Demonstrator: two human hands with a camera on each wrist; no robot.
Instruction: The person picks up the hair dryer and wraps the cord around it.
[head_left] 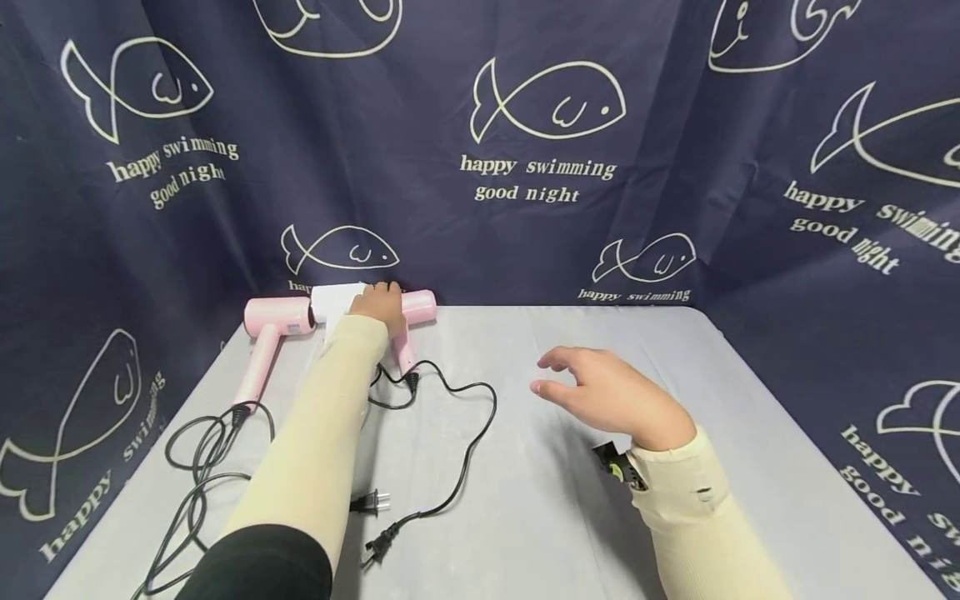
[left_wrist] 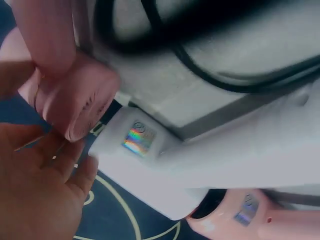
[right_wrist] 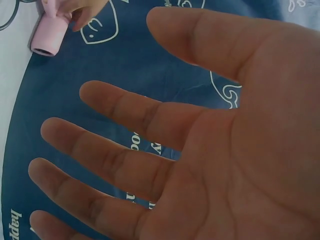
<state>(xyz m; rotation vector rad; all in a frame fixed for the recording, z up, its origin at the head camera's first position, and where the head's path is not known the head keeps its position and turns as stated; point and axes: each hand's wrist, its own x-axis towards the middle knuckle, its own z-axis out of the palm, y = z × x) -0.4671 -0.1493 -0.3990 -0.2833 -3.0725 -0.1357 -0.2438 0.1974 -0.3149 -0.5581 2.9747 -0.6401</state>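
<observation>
At the far left of the table, my left hand (head_left: 381, 307) grips the head of a pink hair dryer (head_left: 420, 307), whose handle points toward me. In the left wrist view, the fingers curl along the far side of this pink head and the thumb lies across it. Just left of that hand is a white hair dryer (head_left: 335, 302), partly hidden by the hand and sleeve. A second pink hair dryer (head_left: 277, 317) lies left of the white one. My right hand (head_left: 611, 392) hovers over the right half of the table, fingers spread and holding nothing.
Black cords (head_left: 202, 458) lie looped at the left edge. Another cord (head_left: 480, 433) curves from the gripped dryer to its plug (head_left: 380, 546) near the front. A second plug (head_left: 370, 502) shows beside the left sleeve. Dark blue fish-print fabric (head_left: 540, 242) surrounds the table (head_left: 525, 517).
</observation>
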